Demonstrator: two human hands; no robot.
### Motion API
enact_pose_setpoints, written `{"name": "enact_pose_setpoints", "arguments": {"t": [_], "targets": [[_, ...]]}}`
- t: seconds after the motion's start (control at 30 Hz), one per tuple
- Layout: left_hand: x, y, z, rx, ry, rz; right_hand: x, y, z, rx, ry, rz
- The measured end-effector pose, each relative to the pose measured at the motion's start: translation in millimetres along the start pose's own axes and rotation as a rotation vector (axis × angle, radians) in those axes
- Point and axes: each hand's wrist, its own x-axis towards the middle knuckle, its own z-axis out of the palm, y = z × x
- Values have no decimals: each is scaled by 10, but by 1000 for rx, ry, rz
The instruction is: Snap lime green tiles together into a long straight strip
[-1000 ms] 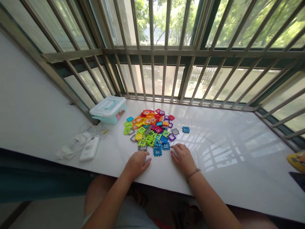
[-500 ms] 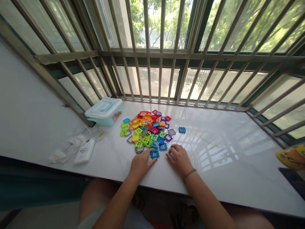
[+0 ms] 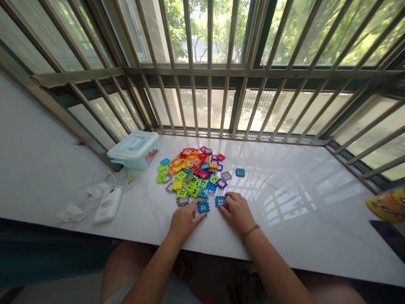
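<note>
My left hand (image 3: 186,216) grips the left side of a blue window-shaped building tile (image 3: 203,206) between thumb and fingers, low over the white tabletop. Facing it, my right hand (image 3: 236,210) pinches the right edge of a second blue window tile (image 3: 220,201). A small gap separates the two tiles. Just beyond my hands lies a heap of notched plastic tiles (image 3: 193,179) in red, orange, green, yellow, grey, purple and blue. One more blue window tile (image 3: 240,172) lies apart, to the right of the heap.
A light-blue lidded box (image 3: 134,158) stands at the back left. A white power bank (image 3: 108,205), a cable and crumpled tissue (image 3: 72,211) lie at the left. Window bars (image 3: 209,101) bound the far side. A yellow object (image 3: 387,206) and a dark flat device (image 3: 389,236) lie far right.
My right hand has taken hold of a blue window tile from the near edge of the heap and drawn it closer. My left hand still holds its tile; the view has shifted slightly.
</note>
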Motion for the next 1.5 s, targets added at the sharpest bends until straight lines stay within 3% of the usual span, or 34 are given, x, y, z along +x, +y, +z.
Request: {"name": "enact_pose_setpoints", "arguments": {"t": [0.17,0.53,0.93,1.23,1.33,1.5], "targets": [[16,-12,19,18,-9,-29,4,26,4,52,1,33],[-5,-58,11,-154,-14,-53,-24,181,124,243,114,180],[-50,-98,76,-50,48,231,-7,153,19,95,156,414],[72,249,230,138,5,331,19,290,-25,69,178,585],[251,395,254,131,-64,305,15,388,-31,107,207,567],[461,497,265,87,-117,190,12,465,-12,124,272,419]]}}
